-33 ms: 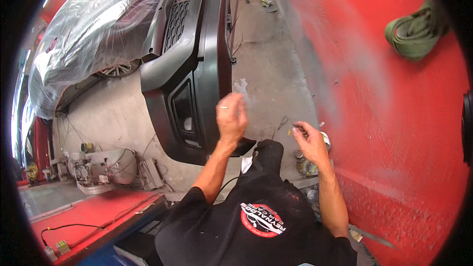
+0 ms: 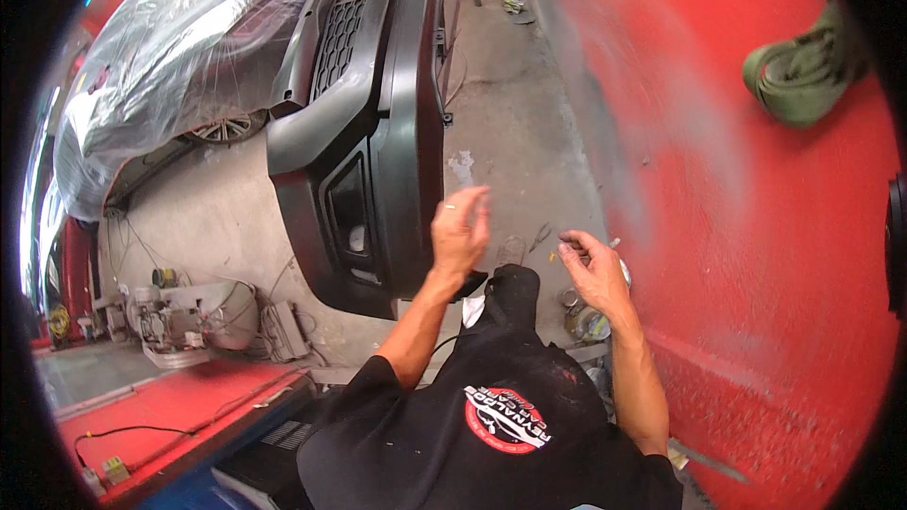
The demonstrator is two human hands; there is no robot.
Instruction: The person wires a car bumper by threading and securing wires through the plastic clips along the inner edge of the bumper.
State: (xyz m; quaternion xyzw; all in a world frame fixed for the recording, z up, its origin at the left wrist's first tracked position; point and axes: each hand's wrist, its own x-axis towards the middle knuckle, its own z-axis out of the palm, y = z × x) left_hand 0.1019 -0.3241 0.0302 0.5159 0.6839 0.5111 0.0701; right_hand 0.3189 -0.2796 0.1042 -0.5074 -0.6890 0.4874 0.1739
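Observation:
My left hand (image 2: 460,234) is in the air just right of the lower end of a black car bumper (image 2: 406,142). It wears a ring, its fingers are loosely bent and apart, and nothing shows in it. The bumper has a mesh grille part and a recessed side opening, and it stands raised above the floor. To the right, my right hand (image 2: 597,272) hangs near the red wall with thumb and fingers apart, holding nothing that I can see. Neither hand touches the bumper.
A car under clear plastic sheeting (image 2: 189,57) stands at the left. A compressor-like machine (image 2: 203,316) sits lower left beside a red ledge (image 2: 161,416). Several cans (image 2: 588,321) stand by the red wall (image 2: 737,255), where a green coiled strap (image 2: 798,76) hangs. Pliers-like tool (image 2: 539,237) lies on the floor.
My left hand has shifted slightly right, away from the bumper's edge. My right hand stays about where it was.

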